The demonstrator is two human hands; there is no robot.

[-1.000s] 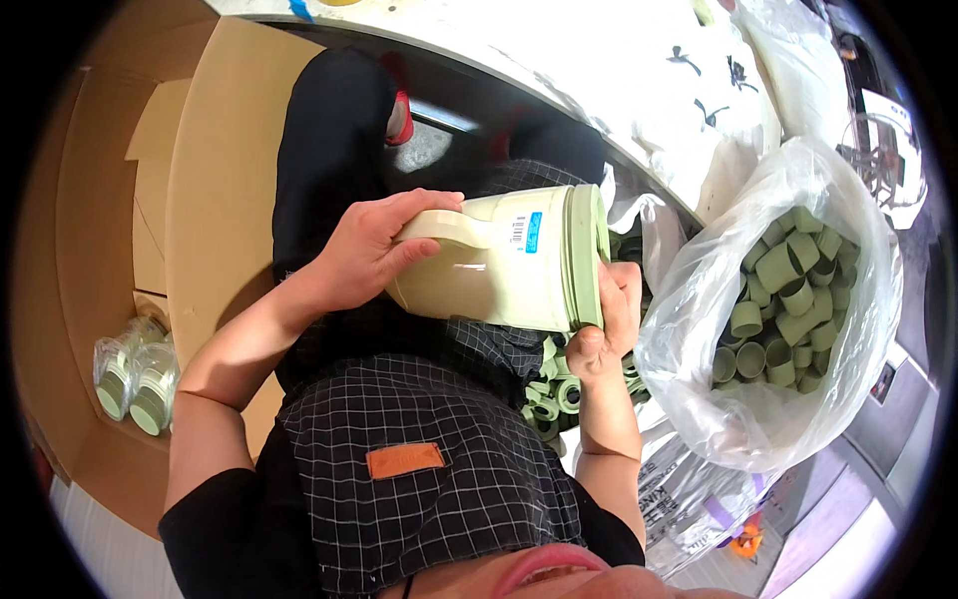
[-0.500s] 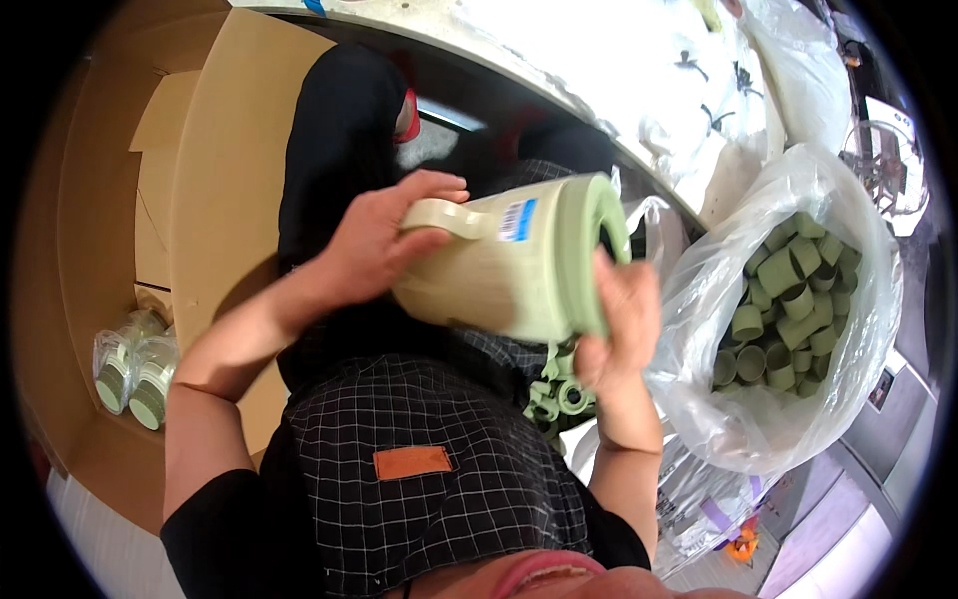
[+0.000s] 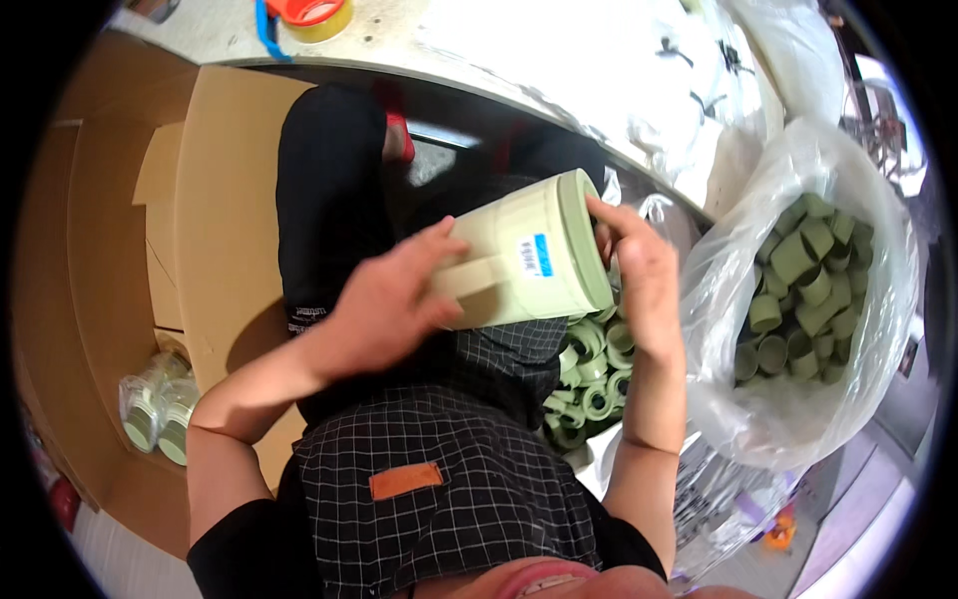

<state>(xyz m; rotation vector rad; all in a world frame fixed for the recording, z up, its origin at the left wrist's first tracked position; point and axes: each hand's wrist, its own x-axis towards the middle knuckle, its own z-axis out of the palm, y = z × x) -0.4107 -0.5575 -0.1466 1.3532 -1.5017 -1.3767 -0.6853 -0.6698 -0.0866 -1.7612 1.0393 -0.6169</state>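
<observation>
A cream plastic jug [image 3: 489, 240] with a wide green rim [image 3: 582, 240] lies tilted across my lap, its rim end to the right. A blue and white label faces up on its side. My left hand [image 3: 389, 295], a little blurred, cups the base end with fingers and thumb on either side. With my right hand [image 3: 642, 275] I grip the green rim, fingertips hooked over its edge into the mouth. The jug's handle is hidden now.
Left of me stands a large open cardboard box [image 3: 225, 200] with bagged green-ended containers [image 3: 160, 414] inside. To the right, a clear plastic bag [image 3: 718, 369] holds many green parts. More green ring pieces [image 3: 594, 384] sit beside my lap. A tape roll [image 3: 319, 22] is on the white table [image 3: 389, 45].
The jug has been turned about its length, so its handle no longer shows. My left hand has moved off the handle to the base end. My right hand stays at the rim.
</observation>
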